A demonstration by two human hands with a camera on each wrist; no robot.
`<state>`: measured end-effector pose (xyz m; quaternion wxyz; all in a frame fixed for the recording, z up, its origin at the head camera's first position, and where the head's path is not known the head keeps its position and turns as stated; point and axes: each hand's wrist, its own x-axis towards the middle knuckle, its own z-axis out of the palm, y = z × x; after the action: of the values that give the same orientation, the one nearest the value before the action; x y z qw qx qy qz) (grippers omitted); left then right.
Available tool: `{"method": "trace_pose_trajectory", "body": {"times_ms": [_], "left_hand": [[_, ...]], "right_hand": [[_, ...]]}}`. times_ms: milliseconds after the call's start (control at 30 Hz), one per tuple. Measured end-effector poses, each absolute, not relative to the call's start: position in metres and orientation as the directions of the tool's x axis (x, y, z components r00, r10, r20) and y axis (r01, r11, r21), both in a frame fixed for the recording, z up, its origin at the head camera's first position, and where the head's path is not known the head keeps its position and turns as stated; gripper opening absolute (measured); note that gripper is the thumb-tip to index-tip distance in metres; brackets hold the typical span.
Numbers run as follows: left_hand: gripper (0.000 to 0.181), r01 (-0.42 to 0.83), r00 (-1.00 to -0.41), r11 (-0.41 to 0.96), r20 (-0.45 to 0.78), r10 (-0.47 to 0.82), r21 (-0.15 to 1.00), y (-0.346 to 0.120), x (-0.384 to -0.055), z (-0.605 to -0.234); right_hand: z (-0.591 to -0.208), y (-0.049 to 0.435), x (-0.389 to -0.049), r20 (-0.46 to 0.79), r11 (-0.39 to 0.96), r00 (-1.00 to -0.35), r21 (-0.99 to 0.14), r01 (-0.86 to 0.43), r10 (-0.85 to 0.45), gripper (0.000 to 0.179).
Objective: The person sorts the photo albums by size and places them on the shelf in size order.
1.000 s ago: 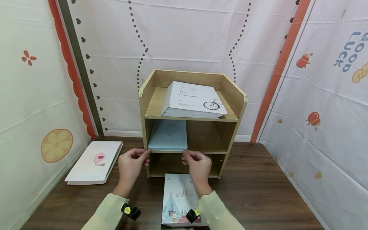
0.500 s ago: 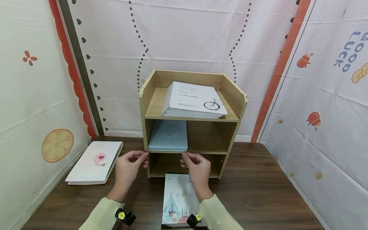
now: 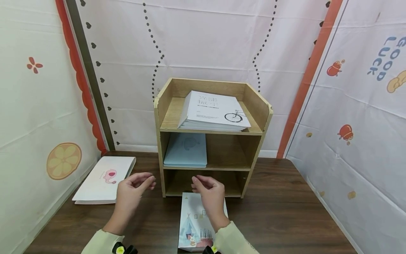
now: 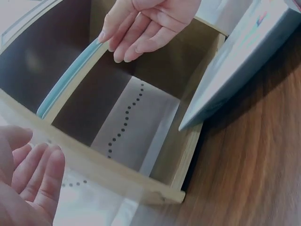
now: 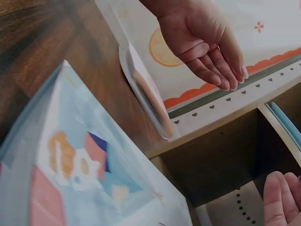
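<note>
A pale blue book lies flat in the middle compartment of a small wooden shelf, against its left side. My left hand hovers in front of the shelf's left side, fingers loosely bent, holding nothing. To its right, my right hand is in the air over a book with a tent picture, partly covering it in the head view. Nothing is between the fingers of the right hand either. From the left wrist view, the blue book's edge runs along the shelf board, apart from the left hand.
A thick white book with a bicycle drawing lies on the shelf's top level. On the table, a white book with a pink elephant lies at the left. Printed cloth walls stand around the table.
Both hands have come away from the blue book's front corners, moving back toward me and leftward. The blue book stays on the middle level.
</note>
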<state>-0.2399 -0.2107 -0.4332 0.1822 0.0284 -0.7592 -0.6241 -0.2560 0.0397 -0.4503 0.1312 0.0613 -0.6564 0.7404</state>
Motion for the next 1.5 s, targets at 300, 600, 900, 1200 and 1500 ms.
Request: {"method": "trace_pose_trajectory", "body": {"times_ms": [300, 600, 900, 1200, 1500], "left_hand": [[0.035, 0.19, -0.915, 0.318, 0.285, -0.287, 0.929, -0.241, -0.233, -0.441], [0.034, 0.181, -0.883, 0.429, 0.338, -0.324, 0.885, -0.282, -0.233, -0.452], [0.046, 0.145, -0.892, 0.477, 0.323, -0.316, 0.867, -0.322, -0.238, -0.464], [0.055, -0.011, -0.927, 0.489, 0.175, -0.333, 0.872, -0.351, -0.241, -0.473], [0.072, -0.24, -0.913, 0.493, -0.021, -0.408, 0.836, -0.379, -0.253, -0.47]], "right_hand": [[-0.461, 0.022, -0.248, 0.201, -0.124, -0.98, -0.972, -0.201, 0.014, 0.031], [-0.466, -0.002, -0.24, 0.134, -0.18, -0.985, -0.977, -0.114, -0.104, 0.033], [-0.462, -0.026, -0.234, 0.058, -0.25, -0.978, -0.968, -0.006, -0.201, 0.041], [-0.463, -0.047, -0.232, -0.007, -0.322, -0.974, -0.943, 0.082, -0.228, 0.043], [-0.469, -0.075, -0.237, -0.13, -0.403, -0.974, -0.894, 0.197, -0.188, 0.04]]}}
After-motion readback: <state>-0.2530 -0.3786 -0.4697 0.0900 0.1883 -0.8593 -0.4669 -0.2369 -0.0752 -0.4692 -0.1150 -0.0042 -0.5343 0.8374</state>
